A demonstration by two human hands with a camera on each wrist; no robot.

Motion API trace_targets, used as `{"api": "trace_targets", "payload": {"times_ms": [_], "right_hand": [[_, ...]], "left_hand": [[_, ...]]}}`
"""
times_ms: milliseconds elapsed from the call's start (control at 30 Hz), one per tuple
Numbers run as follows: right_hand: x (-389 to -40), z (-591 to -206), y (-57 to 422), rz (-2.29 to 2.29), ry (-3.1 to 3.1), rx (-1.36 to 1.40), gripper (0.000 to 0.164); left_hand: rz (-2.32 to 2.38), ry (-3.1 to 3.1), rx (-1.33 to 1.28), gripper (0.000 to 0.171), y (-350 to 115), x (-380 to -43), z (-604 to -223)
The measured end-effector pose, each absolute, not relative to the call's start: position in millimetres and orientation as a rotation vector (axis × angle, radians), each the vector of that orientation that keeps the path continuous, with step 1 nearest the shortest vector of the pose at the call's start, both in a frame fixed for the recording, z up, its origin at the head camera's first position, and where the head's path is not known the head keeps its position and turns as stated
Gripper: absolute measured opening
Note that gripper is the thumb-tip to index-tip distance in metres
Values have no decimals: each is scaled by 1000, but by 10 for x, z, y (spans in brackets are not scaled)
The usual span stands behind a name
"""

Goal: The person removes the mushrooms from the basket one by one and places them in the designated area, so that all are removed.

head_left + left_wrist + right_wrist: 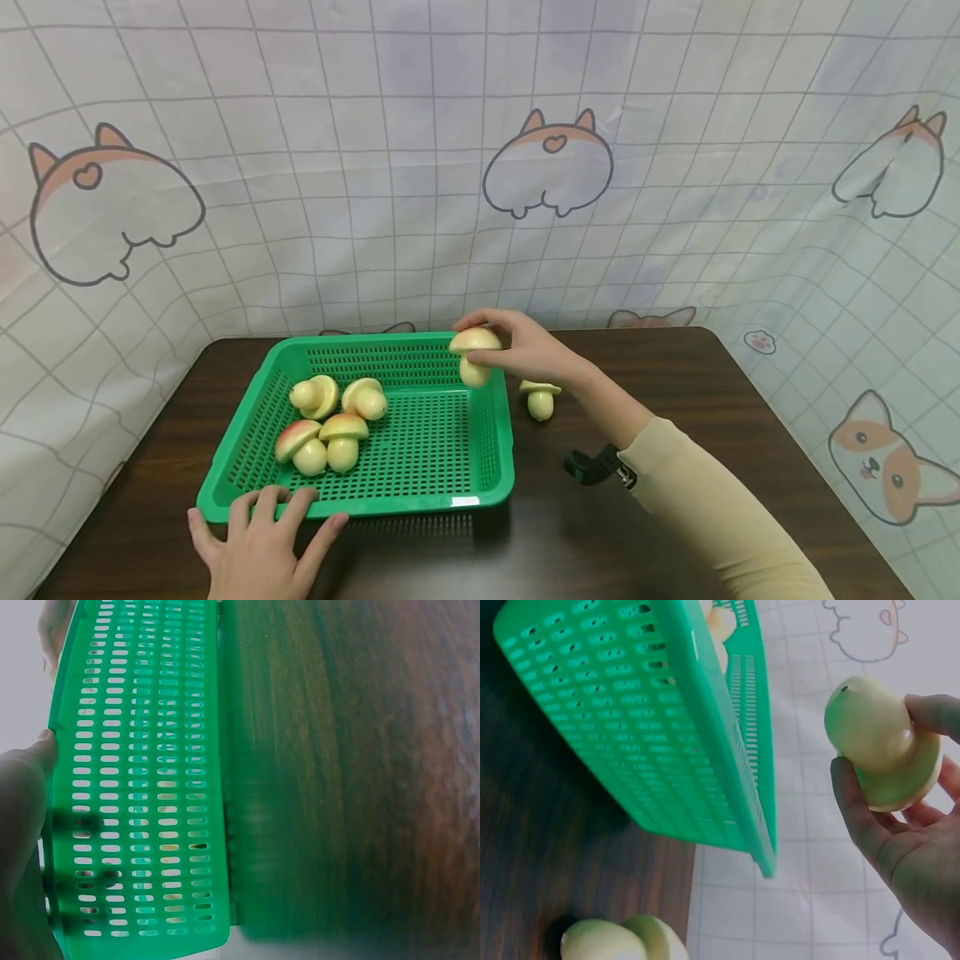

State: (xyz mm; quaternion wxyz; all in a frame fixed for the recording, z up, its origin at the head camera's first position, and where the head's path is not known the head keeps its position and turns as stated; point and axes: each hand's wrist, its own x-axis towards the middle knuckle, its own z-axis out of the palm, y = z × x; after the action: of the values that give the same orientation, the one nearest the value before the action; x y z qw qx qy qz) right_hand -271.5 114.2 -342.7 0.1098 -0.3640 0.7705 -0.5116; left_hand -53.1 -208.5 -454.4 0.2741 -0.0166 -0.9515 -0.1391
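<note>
My right hand [525,346] grips a pale yellow toy mushroom [475,340] above the right end of a green plastic basket [491,492]. In the right wrist view the fingers and thumb curl round the mushroom's [866,724] cap, its rounded stem sticking out. Over the basket's near left rim lies my left hand [258,542], fingers over the edge and thumb spread along it; the left wrist view shows the perforated side wall [142,780]. Several mushrooms [342,442], some with reddish caps, are grouped in the basket's left half.
Just right of the basket, another mushroom [540,402] sits on the dark wooden table [600,542]. A black band [592,467] with a buckle is at the right sleeve cuff. A white gridded cloth [390,208] with cartoon dogs hangs behind and around the table.
</note>
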Motion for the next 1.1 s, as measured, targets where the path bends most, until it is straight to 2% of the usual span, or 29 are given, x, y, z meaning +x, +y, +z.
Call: {"api": "trace_targets", "payload": {"times_ms": [567,1100], "right_hand": [[-2611,-3453,1509,-1490,2316,-1063,37],[-2553,-3673,1927,-1483,2342,-1039,38]], "left_hand": [[-382,-2556,-42,51,-2085,-535,-4558],[-389,-2601,-39,51,-2087,-530,-4521]]}}
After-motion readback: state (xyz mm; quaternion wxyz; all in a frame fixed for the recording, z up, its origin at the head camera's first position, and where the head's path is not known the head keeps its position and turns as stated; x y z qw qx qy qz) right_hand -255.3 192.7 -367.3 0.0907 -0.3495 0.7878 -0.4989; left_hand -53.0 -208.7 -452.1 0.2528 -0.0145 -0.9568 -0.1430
